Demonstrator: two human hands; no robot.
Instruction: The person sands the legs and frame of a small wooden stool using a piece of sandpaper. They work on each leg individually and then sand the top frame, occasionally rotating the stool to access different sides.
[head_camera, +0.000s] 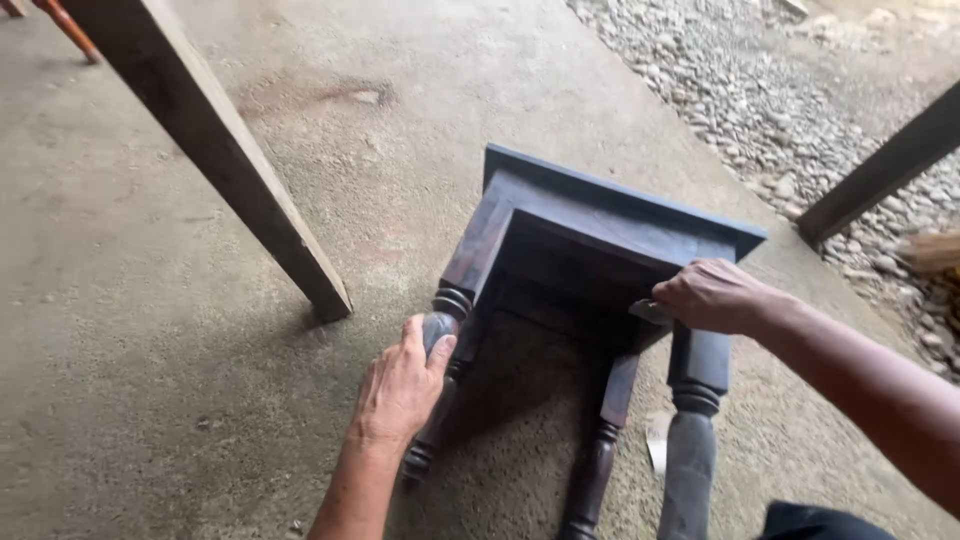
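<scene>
Dark turned-leg wooden stool (600, 235) lies on its side on the concrete floor (120, 330), mid-frame. Left hand (400, 390) grip wraps a leg; right hand (712, 297) grip closed on sandpaper scrap (650, 312). Slanted plank (215, 150) at 10 o'clock; gravel edge (760, 100) at 1.

Dark wooden stool (600, 240) on its side
</scene>
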